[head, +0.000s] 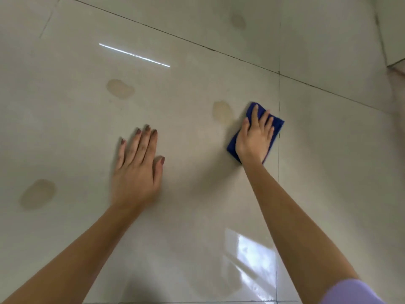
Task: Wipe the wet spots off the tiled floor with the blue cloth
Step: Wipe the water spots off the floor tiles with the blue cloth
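Observation:
A folded blue cloth (276, 125) lies flat on the glossy beige tiled floor (186, 88), right of centre. My right hand (255, 137) presses down on it with fingers spread. Just left of the cloth is a brownish wet spot (221, 112), touching or nearly touching the cloth's edge. My left hand (137, 170) rests flat on the bare tile, fingers apart, holding nothing. More wet spots show on the floor: one far left of centre (120, 88), one at the near left (37, 193) and a fainter one far off at the top (238, 20).
Dark grout lines (278, 88) cross the floor beside the cloth and diagonally behind it. A bright window reflection (252, 257) shines on the tile near me. A wall base or step edge (396, 64) shows at the far right.

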